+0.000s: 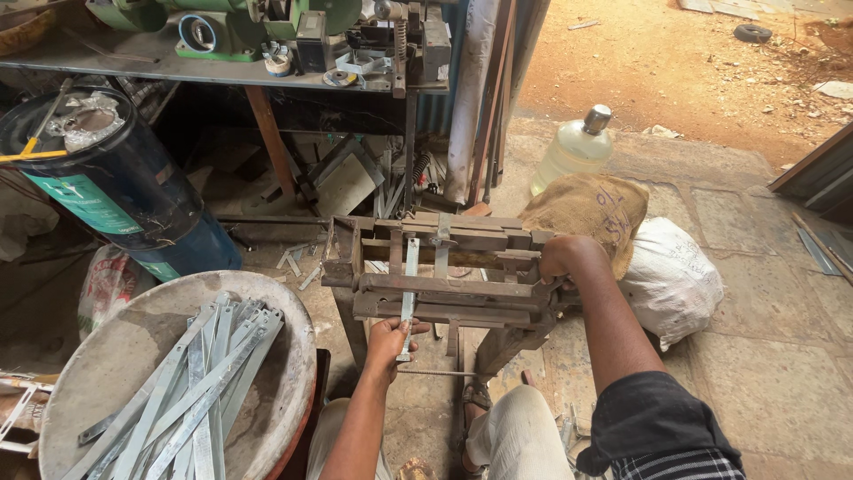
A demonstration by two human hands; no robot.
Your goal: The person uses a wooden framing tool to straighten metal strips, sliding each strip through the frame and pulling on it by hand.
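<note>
- Left hand in the lower middle of the frame, fingers closed in a pinch around the lower end of a thin metal strip.
- Metal strip standing nearly upright, fed through the rusty iron press in the centre, upper end near the top bar of the press.
- Right hand at the right side of the press, wrapped around something there; fingers hidden behind the wrist, so grip not fully visible.
- Round grey basin at lower left, full of similar flat metal strips lying in a loose pile.
- Dark blue drum at the left, tilted, under a cluttered workbench along the top edge.
- Brown burlap sack and white sack right of the press, touching each other; plastic jug just behind them.
</note>
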